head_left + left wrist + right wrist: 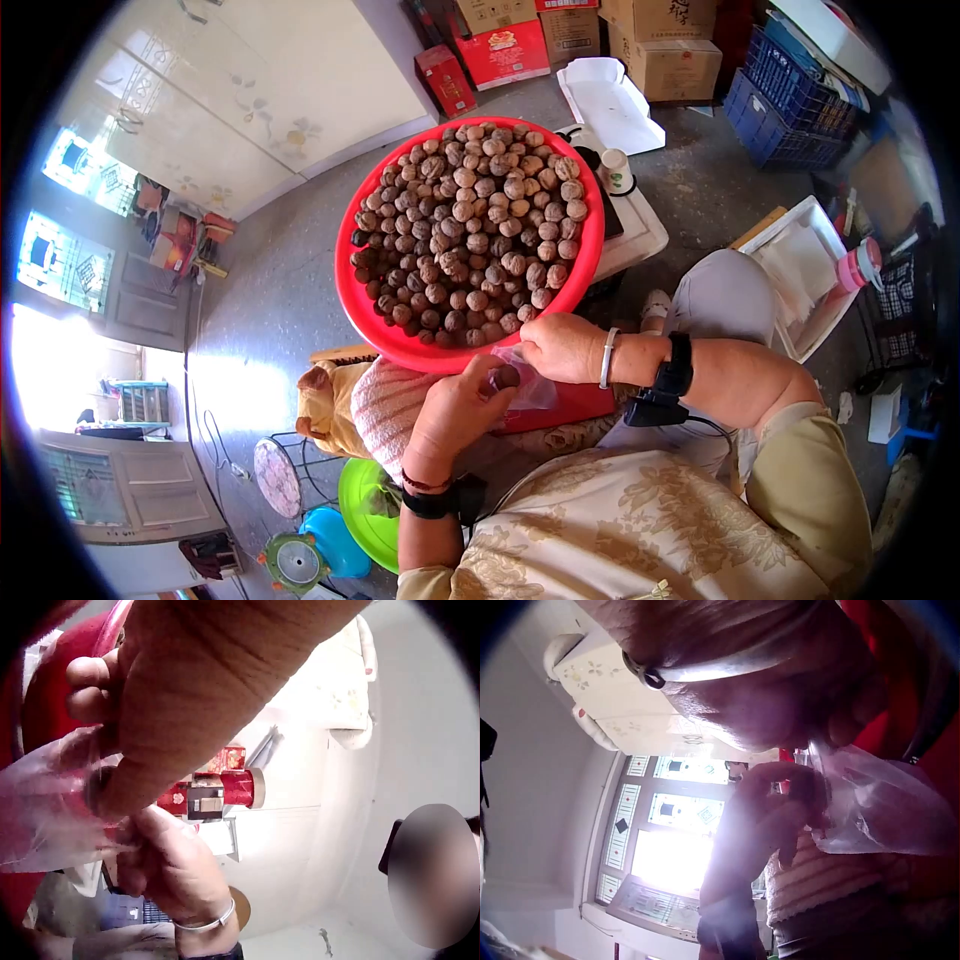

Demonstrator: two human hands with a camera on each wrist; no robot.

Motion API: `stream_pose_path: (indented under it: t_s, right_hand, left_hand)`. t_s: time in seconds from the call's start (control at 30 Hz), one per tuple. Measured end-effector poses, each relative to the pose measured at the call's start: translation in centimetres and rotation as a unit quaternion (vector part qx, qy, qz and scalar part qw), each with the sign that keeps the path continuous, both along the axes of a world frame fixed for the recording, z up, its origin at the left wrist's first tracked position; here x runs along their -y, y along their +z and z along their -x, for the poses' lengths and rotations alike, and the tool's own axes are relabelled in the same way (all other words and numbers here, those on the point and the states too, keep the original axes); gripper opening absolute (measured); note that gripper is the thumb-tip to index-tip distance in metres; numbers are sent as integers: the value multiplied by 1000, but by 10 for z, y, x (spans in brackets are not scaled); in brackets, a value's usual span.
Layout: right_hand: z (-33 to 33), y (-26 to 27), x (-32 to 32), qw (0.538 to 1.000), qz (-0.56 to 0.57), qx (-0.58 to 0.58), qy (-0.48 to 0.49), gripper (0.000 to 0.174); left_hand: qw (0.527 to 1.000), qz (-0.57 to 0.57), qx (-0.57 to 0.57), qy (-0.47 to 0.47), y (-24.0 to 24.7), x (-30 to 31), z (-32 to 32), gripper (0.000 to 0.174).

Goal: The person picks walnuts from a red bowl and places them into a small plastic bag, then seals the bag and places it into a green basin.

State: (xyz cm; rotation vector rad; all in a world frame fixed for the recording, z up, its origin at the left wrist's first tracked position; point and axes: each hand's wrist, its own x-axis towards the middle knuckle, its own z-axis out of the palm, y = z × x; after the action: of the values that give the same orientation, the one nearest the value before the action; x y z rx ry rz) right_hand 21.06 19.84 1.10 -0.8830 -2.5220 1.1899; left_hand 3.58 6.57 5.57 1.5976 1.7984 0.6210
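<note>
Pinching the plastic bag [540,392], your right hand [568,350] best steadies it beside the walnut [505,376] your curled left hand [450,412] grips.

A grey, speckled floor [268,290] spreads across the frame. Cardboard boxes [676,68] stand stacked on it at the top right of centre, with a red box [445,82] farther left. Stacked blue crates [765,120] stand at the upper right, and a white, shallow box [810,250] sits below them. Toward the lower left, a round-topped stool [277,478] stands near a loose cable [222,455]. What directly bears the red basin [397,347] is mostly hidden
</note>
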Motion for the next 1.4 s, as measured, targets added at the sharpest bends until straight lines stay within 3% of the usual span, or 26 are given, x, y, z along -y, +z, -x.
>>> stream_pose_path:
  t_s: [0.1,0.27,0.5,0.57,0.67,0.83,0.9,1.13,1.2,1.23,1.27,1.3,1.33,1.4]
  right_hand:
    - [-1,5,0,1000,3,-4,2,26]
    - [-2,16,2,999,10,41,7,32]
    - [-1,10,2,999,13,44,9,30]
    - [-1,8,2,999,16,42,3,30]
    - [-2,18,2,999,9,52,10,31]
    - [-2,19,2,998,19,54,17,34]
    - [-2,19,2,998,19,58,19,35]
    - [-1,17,1,997,31,63,17,34]
    - [-2,15,0,998,29,56,13,34]
    - [-2,14,0,998,26,48,12,33]
    - [-2,13,1,999,23,41,12,32]
    - [-2,12,1,999,24,41,12,32]
    - [-2,12,1,999,26,38,10,28]
    - [-1,9,1,999,29,35,7,24]
  left_hand:
    - [997,23,-73,-14,-5,2,-3,39]
    - [999,-33,-39,-18,2,5,-10,37]
    - [1000,-4,21,18,3,-3,8,26]
    - [991,-107,-40,73,-13,-16,26,23]
    - [979,-130,-114,106,-24,-37,43,21]
    - [960,-123,-223,120,-56,-62,56,27]
    - [956,-24,-261,129,-58,-69,55,34]
    - [956,10,-256,140,-61,-77,60,41]
    - [983,-43,-128,128,-65,-73,68,41]
    - [983,-43,-128,127,-67,-70,71,41]
    - [988,-46,-4,149,-61,-65,69,40]
    - [977,-49,121,169,-55,-60,67,39]
    - [977,-49,121,170,-49,-55,65,39]
    - [952,-50,251,169,-38,-44,59,36]
